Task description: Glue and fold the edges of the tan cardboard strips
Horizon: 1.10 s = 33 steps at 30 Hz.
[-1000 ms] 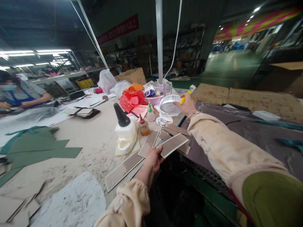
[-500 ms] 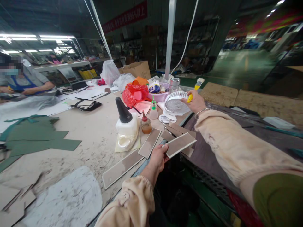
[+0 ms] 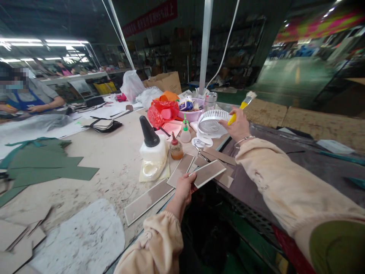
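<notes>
My left hand [image 3: 185, 189] is closed on one end of a flat grey-brown rectangular panel [image 3: 207, 174] with pale edges, tilted above the table edge. My right hand [image 3: 238, 125] is wrapped round a yellow-handled paintbrush [image 3: 242, 105], bristles up. Its fingertips are at the rim of a small white desk fan [image 3: 212, 123]; whether they grip it I cannot tell. Two similar panels, one [image 3: 181, 170] overlapping the other [image 3: 148, 201], lie left of my left hand. Scissors [image 3: 202, 154] and loose brown strips [image 3: 219, 155] lie beyond the held panel.
A white glue bottle with a black nozzle [image 3: 148, 131], a red-capped bottle [image 3: 176, 148] and a green-tipped bottle [image 3: 185, 134] stand on the table. Behind are a red plastic bag [image 3: 159, 114] and purple basin [image 3: 191, 114]. Green sheets [image 3: 51, 163] lie left. A person [image 3: 31, 97] sits far left.
My left hand has drawn the panel to the left, off the brown strips. My right hand has shifted slightly right with the paintbrush, and the fan's head has turned a little the same way.
</notes>
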Available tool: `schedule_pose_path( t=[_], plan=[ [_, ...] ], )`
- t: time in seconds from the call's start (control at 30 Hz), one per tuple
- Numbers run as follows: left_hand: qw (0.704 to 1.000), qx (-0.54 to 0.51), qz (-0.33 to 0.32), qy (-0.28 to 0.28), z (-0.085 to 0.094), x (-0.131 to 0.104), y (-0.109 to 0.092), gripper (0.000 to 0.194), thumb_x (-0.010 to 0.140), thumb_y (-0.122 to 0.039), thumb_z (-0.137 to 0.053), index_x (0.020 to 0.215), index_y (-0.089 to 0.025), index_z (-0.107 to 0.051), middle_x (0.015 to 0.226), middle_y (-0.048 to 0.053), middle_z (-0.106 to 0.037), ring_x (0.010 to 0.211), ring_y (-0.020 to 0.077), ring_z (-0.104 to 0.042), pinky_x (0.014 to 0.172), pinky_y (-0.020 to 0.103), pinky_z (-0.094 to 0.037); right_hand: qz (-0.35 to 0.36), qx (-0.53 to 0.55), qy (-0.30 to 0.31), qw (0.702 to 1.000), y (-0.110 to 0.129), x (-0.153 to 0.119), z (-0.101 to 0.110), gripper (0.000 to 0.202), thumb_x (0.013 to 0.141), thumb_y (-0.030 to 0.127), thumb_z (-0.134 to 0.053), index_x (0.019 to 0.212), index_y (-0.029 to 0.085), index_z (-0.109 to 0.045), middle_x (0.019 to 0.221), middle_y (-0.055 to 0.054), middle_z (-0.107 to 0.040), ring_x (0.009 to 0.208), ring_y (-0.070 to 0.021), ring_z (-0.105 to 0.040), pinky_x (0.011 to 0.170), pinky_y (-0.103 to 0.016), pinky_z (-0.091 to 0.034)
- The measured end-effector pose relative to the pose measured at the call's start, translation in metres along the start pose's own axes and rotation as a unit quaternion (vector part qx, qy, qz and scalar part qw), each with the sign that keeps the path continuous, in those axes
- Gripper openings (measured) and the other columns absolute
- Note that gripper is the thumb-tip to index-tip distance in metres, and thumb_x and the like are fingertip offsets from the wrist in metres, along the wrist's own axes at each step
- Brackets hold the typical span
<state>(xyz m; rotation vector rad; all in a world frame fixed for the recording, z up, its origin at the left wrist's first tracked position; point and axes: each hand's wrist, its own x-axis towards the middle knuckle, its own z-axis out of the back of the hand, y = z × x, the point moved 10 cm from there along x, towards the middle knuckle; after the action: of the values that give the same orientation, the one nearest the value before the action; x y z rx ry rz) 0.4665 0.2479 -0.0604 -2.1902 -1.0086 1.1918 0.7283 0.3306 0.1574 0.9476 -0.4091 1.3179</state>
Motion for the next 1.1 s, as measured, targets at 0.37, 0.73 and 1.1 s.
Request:
schedule_pose_path(
  t=[0.37,0.73,1.1],
  plan=[
    [0.997,-0.027,-0.060,-0.028,0.029,-0.028,-0.021,0.010,0.076,-0.022,-0.067,0.078,-0.015,-0.061,0.066,0.000,-0.066,0.058,0.0113,-0.063,0.057,0.022,-0.054,-0.048,-0.033,0.061,0.996,-0.003,-0.174,0.041,0.024,0.084,0.042,-0.054,0.095,0.021,-0.048,0.088,-0.006,-0.066,0.073,-0.0200,-0.064,0.066,-0.030,-0.048],
    [0.997,-0.017,-0.070,-0.032,0.044,-0.044,-0.029,0.021,0.066,-0.024,-0.074,0.075,-0.015,-0.057,0.060,-0.002,-0.062,0.058,0.0132,-0.063,0.059,0.025,-0.054,-0.106,-0.064,0.212,0.969,-0.010,-0.240,0.014,0.021,0.078,0.032,-0.056,0.094,0.023,-0.047,0.088,-0.005,-0.062,0.080,-0.0217,-0.063,0.068,-0.031,-0.049],
    [0.998,0.048,-0.037,-0.004,0.046,-0.044,-0.027,0.023,0.062,-0.025,-0.076,0.071,-0.015,-0.058,0.061,-0.001,-0.060,0.055,0.0123,-0.059,0.053,0.023,-0.049,-0.145,-0.113,0.219,0.958,-0.026,-0.240,0.018,0.020,0.081,0.039,-0.055,0.091,0.023,-0.049,0.073,-0.002,-0.061,0.066,-0.0221,-0.060,0.060,-0.031,-0.042]
  ],
)
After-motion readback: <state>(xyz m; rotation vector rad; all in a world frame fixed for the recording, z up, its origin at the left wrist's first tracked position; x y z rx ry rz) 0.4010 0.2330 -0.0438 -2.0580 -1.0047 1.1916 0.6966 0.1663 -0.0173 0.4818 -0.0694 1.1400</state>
